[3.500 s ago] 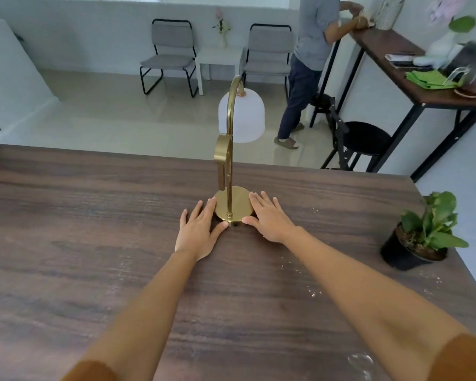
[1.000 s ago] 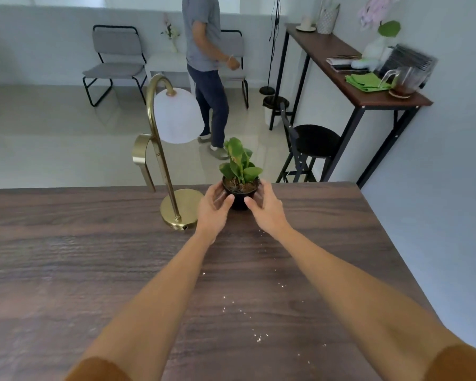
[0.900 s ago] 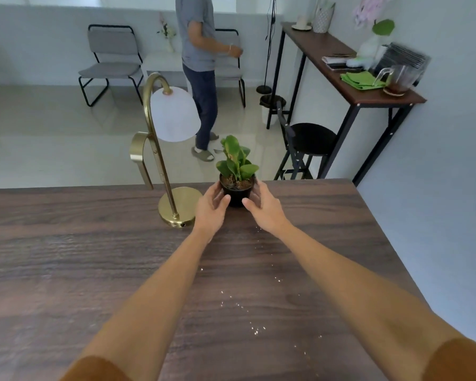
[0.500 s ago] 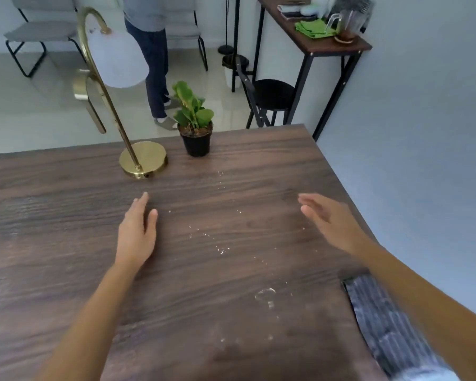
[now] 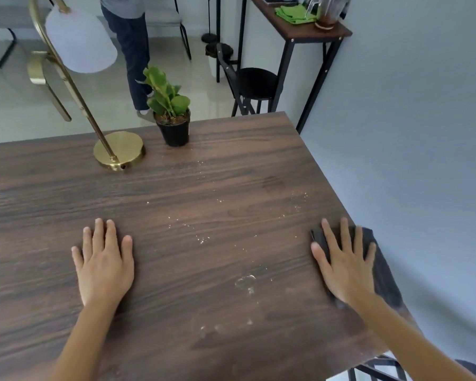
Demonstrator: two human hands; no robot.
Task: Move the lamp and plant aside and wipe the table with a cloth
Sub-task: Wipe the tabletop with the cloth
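Lamp [image 5: 118,149] stands at the table's [image 5: 204,174] far edge, with the plant [image 5: 173,125] just to its right. Left hand [image 5: 103,262] lies flat on the bare wood, fingers extended and holding nothing. Crumbs [image 5: 201,239] and droplets [image 5: 245,281] occupy the centre. Right hand [image 5: 344,265] presses flat, fingers spread, on the dark cloth [image 5: 382,270] at the right edge.

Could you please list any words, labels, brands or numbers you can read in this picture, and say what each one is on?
None: no readable text shows anywhere.
The lamp, the plant in its black pot and the dark cloth under the right hand bear no visible lettering.
Items on the side table are too small and blurred to tell.
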